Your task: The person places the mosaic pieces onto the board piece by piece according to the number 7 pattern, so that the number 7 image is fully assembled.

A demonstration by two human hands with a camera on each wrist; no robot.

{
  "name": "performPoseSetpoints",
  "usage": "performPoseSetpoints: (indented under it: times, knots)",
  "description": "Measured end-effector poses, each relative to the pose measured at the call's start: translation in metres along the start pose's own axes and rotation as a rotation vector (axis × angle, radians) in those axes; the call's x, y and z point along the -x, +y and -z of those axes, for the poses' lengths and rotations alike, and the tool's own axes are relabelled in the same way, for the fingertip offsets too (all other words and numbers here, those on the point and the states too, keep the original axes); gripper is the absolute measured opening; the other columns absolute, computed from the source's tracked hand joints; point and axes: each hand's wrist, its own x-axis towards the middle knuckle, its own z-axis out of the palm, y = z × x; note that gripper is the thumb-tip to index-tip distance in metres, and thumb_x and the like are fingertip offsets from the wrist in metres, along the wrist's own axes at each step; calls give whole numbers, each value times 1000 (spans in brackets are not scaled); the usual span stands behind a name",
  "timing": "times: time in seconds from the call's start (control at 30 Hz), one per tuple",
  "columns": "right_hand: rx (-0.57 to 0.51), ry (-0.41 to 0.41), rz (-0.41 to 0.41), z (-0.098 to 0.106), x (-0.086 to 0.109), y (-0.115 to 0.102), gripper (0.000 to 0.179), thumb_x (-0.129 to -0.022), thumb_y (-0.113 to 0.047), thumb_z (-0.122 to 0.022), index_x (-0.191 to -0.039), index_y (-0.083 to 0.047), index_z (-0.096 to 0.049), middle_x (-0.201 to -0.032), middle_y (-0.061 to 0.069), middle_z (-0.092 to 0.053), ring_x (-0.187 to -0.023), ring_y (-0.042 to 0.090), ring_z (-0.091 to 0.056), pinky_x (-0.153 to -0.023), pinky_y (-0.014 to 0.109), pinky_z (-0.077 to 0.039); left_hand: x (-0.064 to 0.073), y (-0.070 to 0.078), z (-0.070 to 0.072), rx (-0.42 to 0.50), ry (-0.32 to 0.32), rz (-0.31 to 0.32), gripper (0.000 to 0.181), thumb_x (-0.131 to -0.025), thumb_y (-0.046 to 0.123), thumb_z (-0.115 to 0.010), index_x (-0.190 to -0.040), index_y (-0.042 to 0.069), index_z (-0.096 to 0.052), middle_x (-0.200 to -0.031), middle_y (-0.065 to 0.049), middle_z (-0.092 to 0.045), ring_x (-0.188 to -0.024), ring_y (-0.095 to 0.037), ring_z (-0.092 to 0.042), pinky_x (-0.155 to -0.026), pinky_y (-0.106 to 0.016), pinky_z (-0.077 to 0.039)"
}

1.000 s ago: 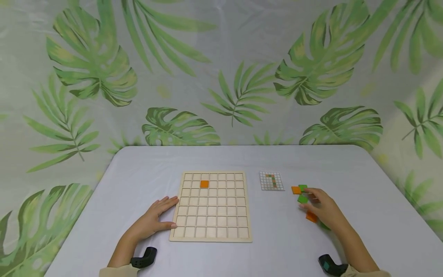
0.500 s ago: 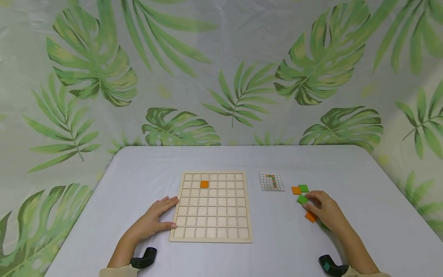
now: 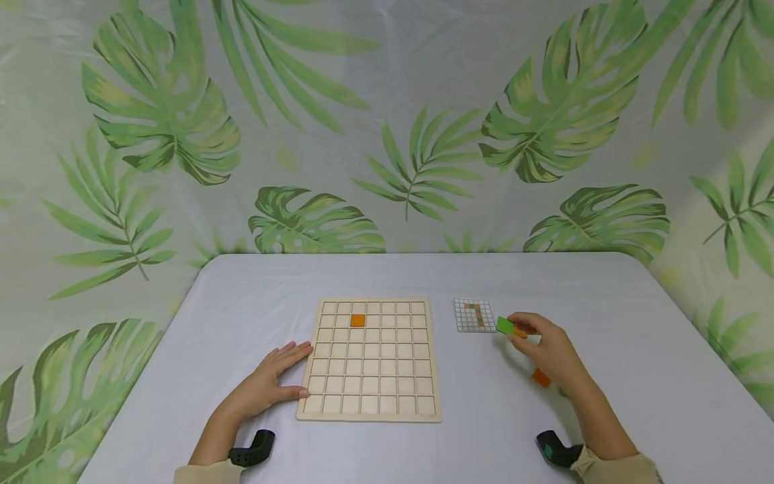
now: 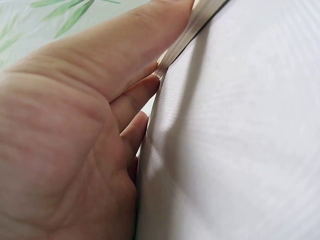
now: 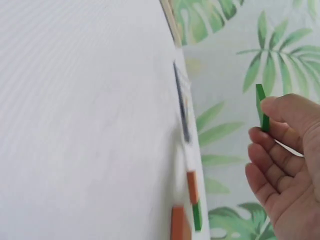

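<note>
My right hand (image 3: 553,349) pinches a green square tile (image 3: 504,325) between thumb and fingers. In the right wrist view that green tile (image 5: 260,109) is held up on edge, clear of the table. Flat on the table, my left hand (image 3: 261,386) touches the left edge of a wooden grid board (image 3: 370,367) with its thumb and fingertips. One orange tile (image 3: 358,320) sits in a cell of the board's second row. Partly behind the right hand lies another orange tile (image 3: 520,331); a third orange tile (image 3: 541,378) is below the palm.
A small pattern card (image 3: 474,315) with coloured squares lies between the board and the right hand. A green tile (image 5: 197,216) adjoins an orange tile (image 5: 192,186) on the table. More green (image 3: 563,392) shows beside the right wrist. A leaf-patterned cloth (image 3: 417,154) hangs behind the table.
My right hand has picked up the green tile from the group and moved it up and left, towards the card. The left hand and board have stayed put.
</note>
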Motion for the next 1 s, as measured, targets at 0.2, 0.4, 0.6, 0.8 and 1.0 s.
performPoseSetpoints:
  times: [0.2,0.4,0.6,0.8,1.0]
  knots:
    - [-72,17,89,-13,-24,-25,33,-79,-5,-68,-110,-2,-58,-107,12,-58,-94,27,-54,-79,47,-45,0,0,0,-5,-5,4,82,-69,40,-73,-138,10,-38,-142,-8,-32,-132,-32,-16,-106,-48,-1]
    - [-144,15,151,-34,-53,-57,30,-79,-7,-69,-108,-5,-60,-104,6,-59,-92,21,-54,-80,44,-46,0,0,0,-8,16,-14,81,-69,39,-73,-136,9,-40,-141,-9,-34,-132,-34,-17,-106,-48,-2]
    - [-207,-7,226,-62,-79,-80,29,-79,-9,-68,-107,-5,-61,-102,5,-59,-91,21,-54,-80,44,-46,-2,-1,-1,-28,21,-43,78,-71,39,-72,-135,8,-41,-139,-11,-36,-131,-35,-19,-105,-50,-3]
    - [-252,-96,211,-95,-94,-94,30,-82,-14,-67,-109,-5,-60,-102,4,-59,-92,20,-54,-81,37,-46,-1,-1,0,-19,13,-22,79,-70,39,-73,-136,9,-41,-140,-9,-35,-132,-33,-18,-106,-48,-2]
    - [-261,-203,148,-123,-101,-101,32,-84,-17,-65,-113,-6,-59,-107,3,-58,-95,18,-54,-82,30,-46,-1,-2,-1,-21,15,-35,79,-71,39,-72,-136,8,-41,-140,-11,-36,-131,-35,-19,-105,-50,-3]
